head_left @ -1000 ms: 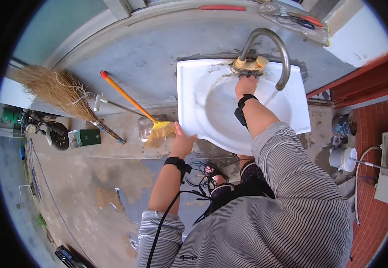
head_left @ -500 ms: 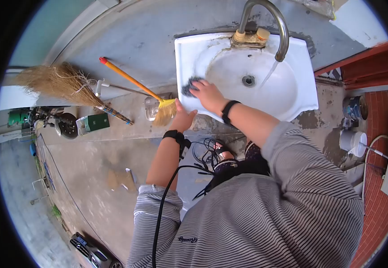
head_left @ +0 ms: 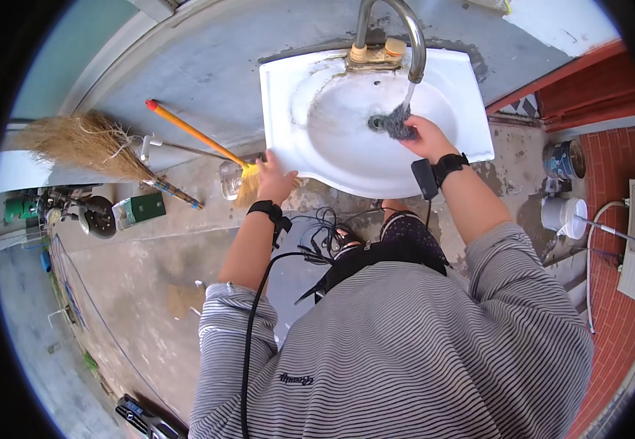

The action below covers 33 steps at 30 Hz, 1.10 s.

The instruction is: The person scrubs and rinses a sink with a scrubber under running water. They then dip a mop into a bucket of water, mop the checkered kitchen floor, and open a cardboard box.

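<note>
Pointing toward drain, grey scrubber, axis unclear

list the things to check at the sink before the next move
1. Right hand gripping the grey scrubber: ok.
2. Water stream running onto the scrubber: ok, it falls from the tap.
3. Left hand at the left edge of the sink: ok.
4. Drain unblocked: cannot tell, the scrubber partly overlaps it.
5. Sink free of stains: not ok, brownish marks show near the tap.
</note>
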Tool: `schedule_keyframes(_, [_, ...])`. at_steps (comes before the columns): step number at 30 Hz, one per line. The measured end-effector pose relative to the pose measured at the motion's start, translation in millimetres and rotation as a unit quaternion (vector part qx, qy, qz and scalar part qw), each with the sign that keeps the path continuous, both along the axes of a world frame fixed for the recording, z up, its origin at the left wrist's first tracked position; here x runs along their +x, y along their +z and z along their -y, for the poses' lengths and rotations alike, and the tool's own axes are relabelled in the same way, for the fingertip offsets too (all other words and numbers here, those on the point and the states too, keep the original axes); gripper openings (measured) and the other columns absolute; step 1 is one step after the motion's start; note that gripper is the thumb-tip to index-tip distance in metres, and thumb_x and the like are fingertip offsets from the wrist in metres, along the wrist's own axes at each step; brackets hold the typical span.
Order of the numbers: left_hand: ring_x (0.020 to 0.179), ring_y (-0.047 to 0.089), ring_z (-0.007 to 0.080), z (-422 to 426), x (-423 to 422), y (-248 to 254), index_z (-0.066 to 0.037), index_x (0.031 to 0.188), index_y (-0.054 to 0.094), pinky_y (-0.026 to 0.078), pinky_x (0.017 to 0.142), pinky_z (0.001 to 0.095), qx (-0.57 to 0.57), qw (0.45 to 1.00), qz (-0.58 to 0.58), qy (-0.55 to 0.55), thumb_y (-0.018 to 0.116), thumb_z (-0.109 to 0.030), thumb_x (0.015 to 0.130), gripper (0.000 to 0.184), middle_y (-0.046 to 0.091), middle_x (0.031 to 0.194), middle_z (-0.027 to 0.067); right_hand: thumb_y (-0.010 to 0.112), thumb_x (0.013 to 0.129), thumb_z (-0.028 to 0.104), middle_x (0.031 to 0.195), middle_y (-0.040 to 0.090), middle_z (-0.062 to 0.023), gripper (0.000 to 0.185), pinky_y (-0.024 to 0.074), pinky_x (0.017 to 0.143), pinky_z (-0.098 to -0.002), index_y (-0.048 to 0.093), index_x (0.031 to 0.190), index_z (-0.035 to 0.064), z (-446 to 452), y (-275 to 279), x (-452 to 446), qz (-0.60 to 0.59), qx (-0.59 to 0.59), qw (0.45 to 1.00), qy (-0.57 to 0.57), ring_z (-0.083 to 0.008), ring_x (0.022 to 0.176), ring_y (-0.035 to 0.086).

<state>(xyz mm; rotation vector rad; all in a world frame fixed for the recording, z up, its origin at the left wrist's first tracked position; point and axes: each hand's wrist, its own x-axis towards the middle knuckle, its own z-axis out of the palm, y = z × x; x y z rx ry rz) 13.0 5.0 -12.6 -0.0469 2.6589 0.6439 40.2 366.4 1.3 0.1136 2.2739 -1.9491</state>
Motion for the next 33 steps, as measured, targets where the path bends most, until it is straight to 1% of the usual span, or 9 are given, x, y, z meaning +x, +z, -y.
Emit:
schedule_keyframes(2, [0.126,0.021,0.0374,-5,3,11,-0.011,0.136,0.008,0.027,0.099,0.0417,-0.048,0.997,-0.045,-0.047,0.058,-0.031,0.078,0.079,0.008,0.139,0.0227,0.048,0.075,0.002,0.086,0.057,-0.0064,0.016,0.0464,0.073,-0.0271,0.054,0.091,0.0007,22,30,-15,0.229,-0.460,0.820,-0.253,-0.0174,0.079,0.057])
schedule_keyframes(3, [0.127,0.016,0.0369,-11,9,20,-0.014,0.136,0.012,0.023,0.100,0.0446,-0.110,0.986,-0.054,-0.115,0.054,-0.034,0.080,0.073,0.009,0.140,0.0197,0.048,0.075,0.002,0.086,0.057,-0.0064,0.016,0.0464,0.073,-0.0271,0.054,0.091,0.0007,22,9,-16,0.236,-0.459,0.820,-0.249,-0.0174,0.079,0.057])
schedule_keyframes(5, [0.130,0.010,0.0339,-18,20,26,-0.019,0.136,0.016,0.017,0.101,0.0511,-0.185,0.959,-0.073,-0.200,0.043,-0.042,0.083,0.064,0.011,0.142,0.0106,0.049,0.075,0.004,0.090,0.059,-0.0108,0.027,0.0453,0.073,-0.0295,0.055,0.101,0.0018,26,-33,-19,0.207,-0.137,0.968,-0.049,-0.0212,0.082,0.057])
schedule_keyframes(6, [0.130,0.010,0.0339,-17,23,29,-0.019,0.136,0.016,0.017,0.101,0.0511,-0.185,0.961,-0.072,-0.194,0.043,-0.042,0.083,0.064,0.011,0.142,0.0106,0.049,0.075,0.004,0.090,0.059,-0.0108,0.027,0.0453,0.073,-0.0295,0.055,0.101,0.0018,32,-35,-20,0.207,-0.135,0.968,-0.043,-0.0212,0.082,0.057])
schedule_keyframes(8, [0.131,0.009,0.0308,-16,30,34,-0.020,0.136,0.015,0.017,0.102,0.0501,-0.169,0.950,-0.062,-0.255,0.045,-0.041,0.083,0.065,0.010,0.142,0.0106,0.046,0.072,0.006,0.094,0.058,-0.0158,0.032,0.0444,0.077,-0.0346,0.056,0.103,0.0061,54,-34,-15,0.111,0.326,0.938,0.042,-0.0311,0.089,0.056])
schedule_keyframes(12, [0.132,0.007,0.0277,-14,32,38,-0.020,0.137,0.013,0.021,0.101,0.0485,-0.169,0.951,-0.047,-0.256,0.048,-0.039,0.082,0.068,0.007,0.143,0.0099,0.046,0.073,0.008,0.100,0.057,-0.0192,0.039,0.0434,0.078,-0.0391,0.054,0.111,0.0083,93,-38,-9,-0.002,0.430,0.846,0.315,-0.0341,0.092,0.055])
schedule_keyframes(18, [0.131,0.008,0.0293,-18,30,36,-0.021,0.137,0.013,0.024,0.100,0.0465,-0.161,0.956,-0.036,-0.244,0.051,-0.033,0.081,0.069,0.007,0.143,0.0100,0.044,0.071,0.006,0.094,0.057,-0.0252,0.033,0.0424,0.081,-0.0393,0.054,0.101,-0.0025,168,-39,-96,0.025,0.156,0.976,0.153,-0.0358,0.092,0.054])
schedule_keyframes(26, [0.128,0.019,0.0333,-1,44,18,-0.002,0.133,0.018,0.025,0.101,0.0352,-0.045,0.959,-0.159,-0.230,0.054,-0.013,0.074,0.070,0.019,0.138,0.0200,0.048,0.072,0.003,0.119,0.043,-0.0195,0.042,0.0391,0.088,-0.0400,0.050,0.114,0.0052,173,1,6,-0.319,0.436,0.799,0.264,-0.0361,0.105,0.044])
schedule_keyframes(33, [0.121,0.030,0.0367,53,83,13,-0.003,0.131,0.023,0.032,0.096,0.0364,0.095,0.977,-0.179,0.065,0.052,-0.008,0.073,0.066,0.023,0.135,0.0219,0.041,0.079,0.015,0.128,0.041,-0.0093,0.035,0.0355,0.091,-0.0396,0.054,0.112,0.0127,234,-27,-91,-0.394,0.446,0.760,0.261,-0.0300,0.115,0.041])
